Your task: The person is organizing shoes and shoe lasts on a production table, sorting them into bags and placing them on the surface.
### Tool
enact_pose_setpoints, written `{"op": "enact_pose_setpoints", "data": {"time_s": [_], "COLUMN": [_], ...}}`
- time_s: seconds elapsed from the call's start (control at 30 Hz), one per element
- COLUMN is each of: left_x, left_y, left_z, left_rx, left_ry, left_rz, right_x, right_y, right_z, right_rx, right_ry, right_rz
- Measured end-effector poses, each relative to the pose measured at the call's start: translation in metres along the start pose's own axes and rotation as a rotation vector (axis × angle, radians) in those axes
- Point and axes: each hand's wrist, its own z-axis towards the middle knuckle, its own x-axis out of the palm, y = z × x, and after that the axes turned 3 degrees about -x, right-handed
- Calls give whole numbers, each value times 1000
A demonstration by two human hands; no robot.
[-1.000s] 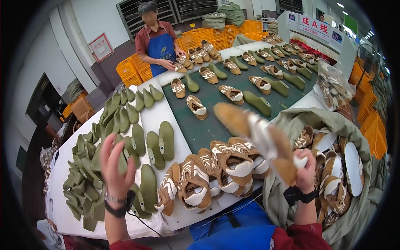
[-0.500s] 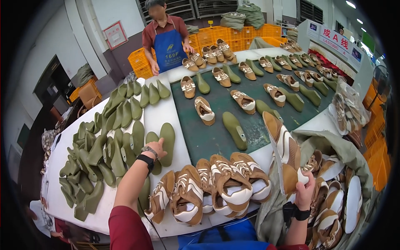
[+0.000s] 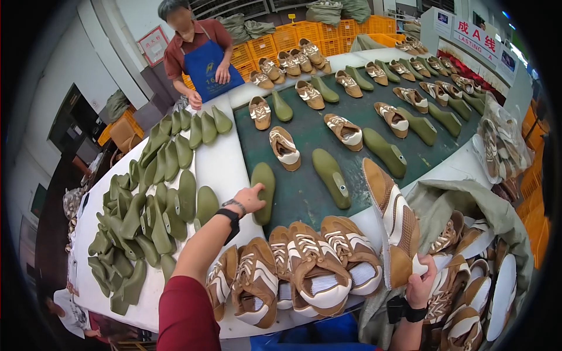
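My left hand [image 3: 248,200] has its fingers closed around the side of a green shoe last [image 3: 263,186], which is at the left edge of the dark green work surface [image 3: 304,196]. At the right, my right hand [image 3: 420,279] grips the heel of a brown shoe upper [image 3: 395,219] with white stripes, its toe pointing up and away. Several finished-looking brown shoes [image 3: 320,266] stand in a row just in front of me. Another green last [image 3: 331,177] lies on the surface between my hands.
Many green lasts [image 3: 146,216] are heaped on the white table [image 3: 85,292] at left. Shoes and lasts sit in rows farther along the green surface. A sack [image 3: 506,210] full of shoes stands at right. Across the table is a person in a blue apron [image 3: 205,67], before orange crates [image 3: 281,41].
My left hand has carried the last rightward from the white table onto the green surface's edge. My right hand still holds the shoe upper. The person opposite has shifted left.
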Motion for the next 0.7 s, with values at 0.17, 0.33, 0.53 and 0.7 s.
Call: {"op": "enact_pose_setpoints", "data": {"time_s": [0.17, 0.33, 0.53, 0.7], "left_x": [25, 23, 16, 1], "left_y": [-37, -43, -44, -34], "left_z": [15, 15, 10, -13], "left_rx": [-194, -219, -260, -167], "left_ry": [219, 220, 276, 335], "left_rz": [-80, -104, -40, 90], "right_x": [-12, -14, 1, 9], "right_y": [-6, 3, 26, 45], "right_z": [-3, -6, -11, -17], "right_rx": [-45, -27, -86, -153], "right_ry": [-32, -4, 24, 115], "right_rz": [-19, 9, -8, -85]}}
